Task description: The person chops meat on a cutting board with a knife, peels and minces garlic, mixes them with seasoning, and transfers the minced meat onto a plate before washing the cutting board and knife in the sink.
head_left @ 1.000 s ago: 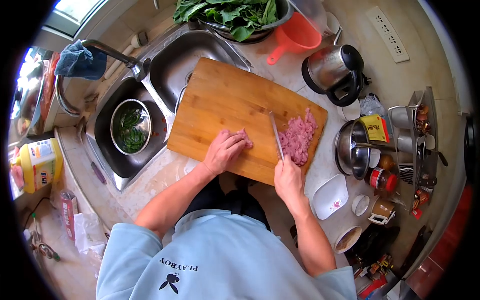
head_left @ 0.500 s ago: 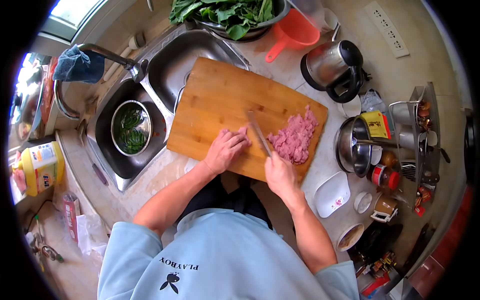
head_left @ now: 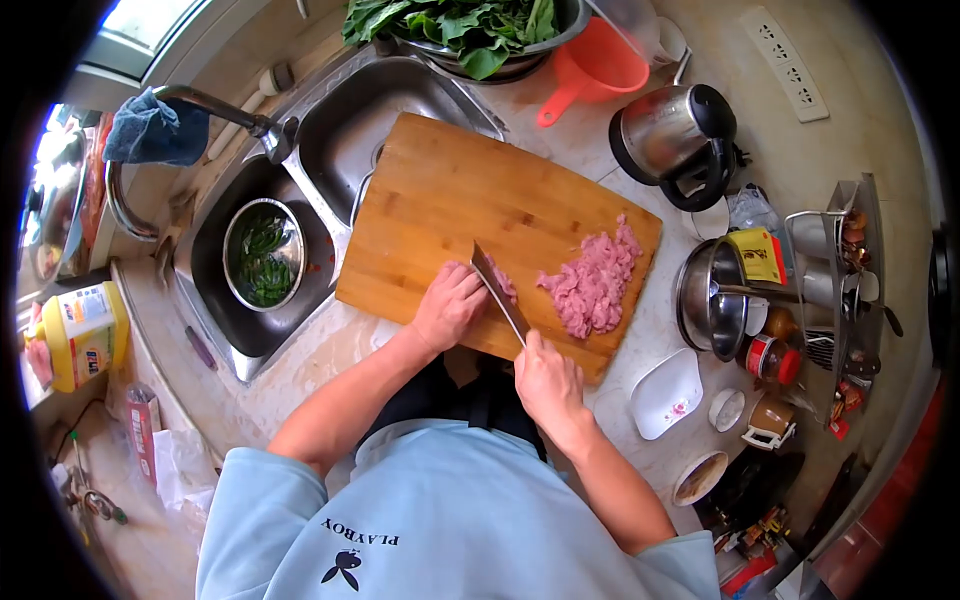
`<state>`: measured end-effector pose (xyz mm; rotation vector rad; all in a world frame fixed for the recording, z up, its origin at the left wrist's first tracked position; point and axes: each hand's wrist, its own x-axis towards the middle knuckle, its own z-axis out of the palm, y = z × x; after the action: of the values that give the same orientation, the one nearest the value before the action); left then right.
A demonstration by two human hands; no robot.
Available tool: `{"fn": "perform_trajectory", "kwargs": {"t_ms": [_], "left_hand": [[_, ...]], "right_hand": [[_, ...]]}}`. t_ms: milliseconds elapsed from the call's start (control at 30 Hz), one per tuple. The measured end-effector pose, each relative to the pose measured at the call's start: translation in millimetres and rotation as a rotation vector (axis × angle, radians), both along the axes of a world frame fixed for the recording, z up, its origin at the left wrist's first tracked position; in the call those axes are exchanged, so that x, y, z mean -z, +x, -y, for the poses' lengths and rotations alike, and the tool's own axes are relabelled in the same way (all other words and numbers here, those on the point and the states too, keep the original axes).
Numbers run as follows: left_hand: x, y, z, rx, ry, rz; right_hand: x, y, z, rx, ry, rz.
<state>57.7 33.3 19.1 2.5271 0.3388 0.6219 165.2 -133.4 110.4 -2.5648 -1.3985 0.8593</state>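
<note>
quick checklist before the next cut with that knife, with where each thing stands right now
1. Knife gripped: ok, the right hand is closed around its handle.
2. Left hand safe from the blade: cannot tell; its fingers are right beside the blade, and any gap is too small to judge.
3. Chopped meat apart from the blade: ok, it lies to the right with bare wood between.
4. Cutting board fully backed by counter: not ok, part of it juts over the sink.
5. Board steady: cannot tell, its underside is hidden.
</note>
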Motion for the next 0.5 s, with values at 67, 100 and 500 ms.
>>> {"fn": "perform_trajectory", "kwargs": {"t_ms": [67, 100, 500], "left_hand": [[-4, 1, 1, -0.009, 0.013, 0.039], [-2, 2, 1, -0.010, 0.029, 0.049], [3, -3, -9, -0.009, -0.001, 0.057]], "right_hand": [[14, 5, -18, -0.011, 0.057, 0.005], [21, 11, -25, -0.007, 0.083, -0.027], [-13, -4, 14, 0.030, 0.071, -0.014]]}}
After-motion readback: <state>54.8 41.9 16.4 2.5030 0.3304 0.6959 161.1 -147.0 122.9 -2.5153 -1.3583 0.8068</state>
